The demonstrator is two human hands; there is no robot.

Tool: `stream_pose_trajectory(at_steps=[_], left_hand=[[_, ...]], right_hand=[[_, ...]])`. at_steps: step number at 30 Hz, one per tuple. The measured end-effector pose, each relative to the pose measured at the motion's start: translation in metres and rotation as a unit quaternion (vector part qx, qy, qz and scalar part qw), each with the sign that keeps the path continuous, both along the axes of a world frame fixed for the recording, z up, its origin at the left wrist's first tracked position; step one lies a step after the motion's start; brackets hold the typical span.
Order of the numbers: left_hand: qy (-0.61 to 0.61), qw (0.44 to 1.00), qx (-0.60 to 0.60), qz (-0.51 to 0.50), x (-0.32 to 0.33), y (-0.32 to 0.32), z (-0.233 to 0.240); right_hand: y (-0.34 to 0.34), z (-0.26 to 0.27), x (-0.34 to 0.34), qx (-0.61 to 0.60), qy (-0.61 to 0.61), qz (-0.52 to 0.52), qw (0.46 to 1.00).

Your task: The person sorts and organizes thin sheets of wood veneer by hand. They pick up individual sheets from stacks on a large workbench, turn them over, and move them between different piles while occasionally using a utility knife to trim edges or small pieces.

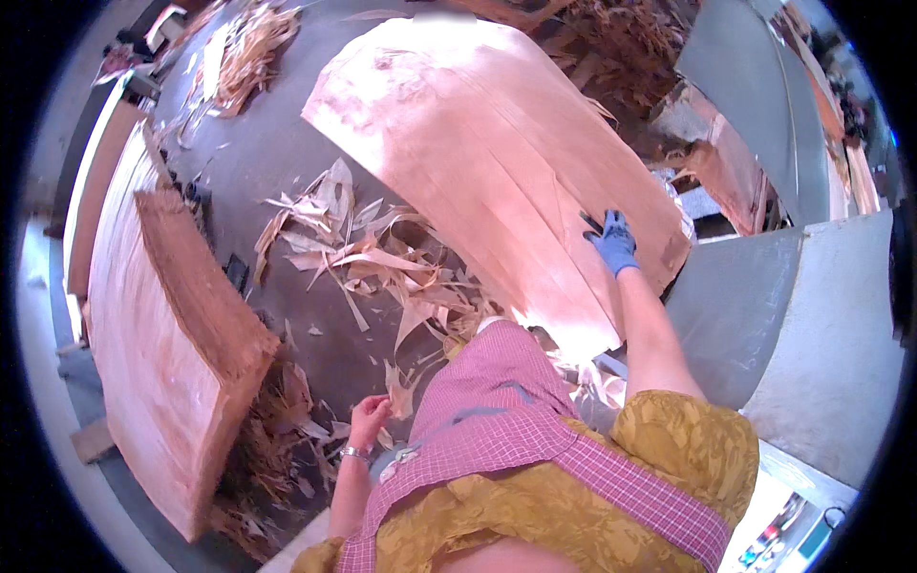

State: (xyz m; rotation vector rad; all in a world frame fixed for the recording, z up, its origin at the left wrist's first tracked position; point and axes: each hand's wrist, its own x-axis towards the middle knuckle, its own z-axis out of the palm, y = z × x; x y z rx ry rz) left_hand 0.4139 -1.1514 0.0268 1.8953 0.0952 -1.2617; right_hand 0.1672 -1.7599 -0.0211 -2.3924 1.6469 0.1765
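My right hand, in a blue work glove with dark fingertips, rests flat with fingers apart on a large sheet of pale wood veneer. The sheet lies on top of a stack and has long creases or splits running along it. Bright light washes out its far and near ends. My left hand is bare, with a wristwatch on the wrist. Its thumb and fingers are pinched together on a torn veneer scrap beside my checked apron.
Veneer scraps litter the grey floor left of the stack. Another scrap pile lies farther back. A thick curved veneer stack stands at the left. Grey curved panels and a brown shavings heap are at the right.
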Motion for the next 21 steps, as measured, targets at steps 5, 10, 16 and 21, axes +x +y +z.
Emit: stream_pose_trajectory(at_steps=[5,10,16,21], left_hand=[[-0.02,0.999,0.011,-0.046,0.08,-0.08,0.022],[-0.014,0.988,0.026,-0.151,0.112,-0.171,0.023],[-0.081,0.903,0.016,-0.421,0.136,-0.306,0.028],[-0.211,0.734,-0.018,-0.646,0.164,-0.442,0.008]], right_hand=[[-0.052,-0.006,0.048,0.042,0.049,0.03,0.998],[-0.059,-0.034,0.056,0.072,0.105,0.033,0.991],[-0.036,-0.029,0.08,0.045,0.12,0.018,0.992],[-0.018,-0.021,0.096,0.083,0.091,-0.019,0.992]])
